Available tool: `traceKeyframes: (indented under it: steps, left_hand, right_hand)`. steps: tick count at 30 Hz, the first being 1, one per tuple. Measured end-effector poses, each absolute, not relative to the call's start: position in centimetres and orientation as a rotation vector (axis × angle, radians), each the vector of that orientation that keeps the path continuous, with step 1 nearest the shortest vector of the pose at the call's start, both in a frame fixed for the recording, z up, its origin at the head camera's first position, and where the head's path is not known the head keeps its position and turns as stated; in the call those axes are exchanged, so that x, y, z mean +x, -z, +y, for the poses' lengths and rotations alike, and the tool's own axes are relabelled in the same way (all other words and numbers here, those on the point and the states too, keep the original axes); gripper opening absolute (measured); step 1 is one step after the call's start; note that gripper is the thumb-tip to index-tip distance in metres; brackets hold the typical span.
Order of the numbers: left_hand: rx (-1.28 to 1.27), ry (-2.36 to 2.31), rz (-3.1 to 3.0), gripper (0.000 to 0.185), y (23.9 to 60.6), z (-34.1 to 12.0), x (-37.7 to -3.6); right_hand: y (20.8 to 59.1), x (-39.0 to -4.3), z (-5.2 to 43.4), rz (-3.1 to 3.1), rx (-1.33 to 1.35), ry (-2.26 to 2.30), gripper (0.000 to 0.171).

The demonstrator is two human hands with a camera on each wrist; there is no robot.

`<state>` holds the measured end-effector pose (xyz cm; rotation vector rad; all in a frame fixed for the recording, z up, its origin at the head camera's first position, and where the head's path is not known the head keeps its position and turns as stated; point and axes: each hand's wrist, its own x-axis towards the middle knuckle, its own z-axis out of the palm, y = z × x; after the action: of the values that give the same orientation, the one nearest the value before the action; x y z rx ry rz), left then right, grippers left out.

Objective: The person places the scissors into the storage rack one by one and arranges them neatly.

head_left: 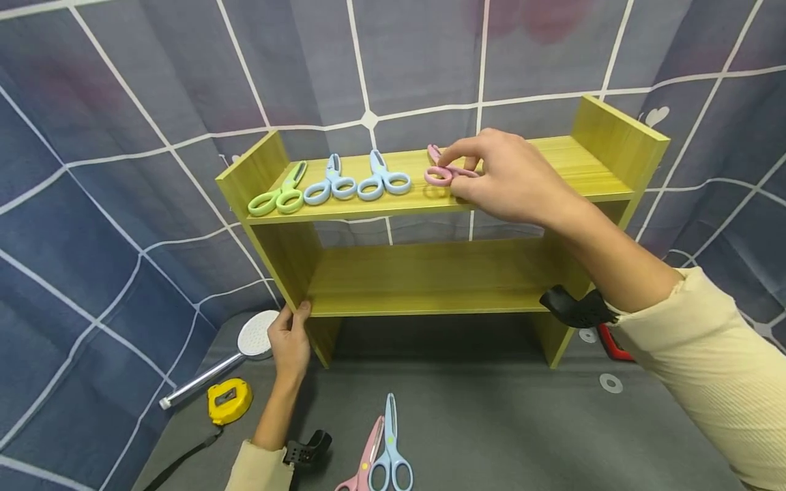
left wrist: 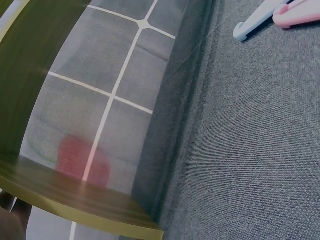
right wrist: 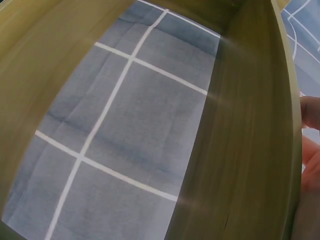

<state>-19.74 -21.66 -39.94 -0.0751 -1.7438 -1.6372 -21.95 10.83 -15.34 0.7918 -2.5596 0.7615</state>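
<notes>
Pink scissors (head_left: 443,173) sit on the shelf's (head_left: 430,273) top board, handles toward the front edge, just right of the 3 pairs already lined up there. Right hand (head_left: 506,181) is over them, fingertips curled onto the pink handles in a pinch; can't tell if they rest fully on the board or are a touch above it.

Row on top, left to right: green scissors (head_left: 279,196), blue scissors (head_left: 330,184), second blue pair (head_left: 382,179), then the pink pair. All lie blades back, handles forward, close together but apart.

Left hand (head_left: 290,341) grips the shelf's front left leg near the lower board, fingers wrapped round the edge, steadying it.

My read on progress: 3 placed, number 4 about placed, 2 left. Those 2 lie on the grey mat in front: pink floor pair (head_left: 364,460) and blue floor pair (head_left: 390,453), side by side and touching or nearly so. Left wrist view catches their handle ends at top right. Right half of the top board is bare wood.

Around it: shower head (head_left: 236,351) and yellow tape measure (head_left: 228,399) left of the shelf, 2 white rings and a red thing by the right leg, mostly hidden. Right wrist view shows only shelf wood and backdrop.
</notes>
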Motion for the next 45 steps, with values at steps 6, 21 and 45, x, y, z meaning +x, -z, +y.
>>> traceKeyframes:
  steps: [6, 21, 45]
  left_hand:
    - [-0.042, 1.647, -1.729, 0.024, 41.2, -22.2, -20.5]
    - [-0.057, 1.626, -1.742, 0.023, 39.1, -21.1, -19.1]
    - [-0.073, 1.635, -1.739, 0.023, 39.4, -21.1, -19.3]
  right_hand:
    - [15.6, -21.8, 10.5, -2.58, 0.789, -0.552, 0.037]
    - [17.6, -20.1, 10.6, -2.292, 0.701, -0.83, 0.029]
    - [37.5, -11.1, 6.5, -2.394, 1.261, -1.28, 0.039]
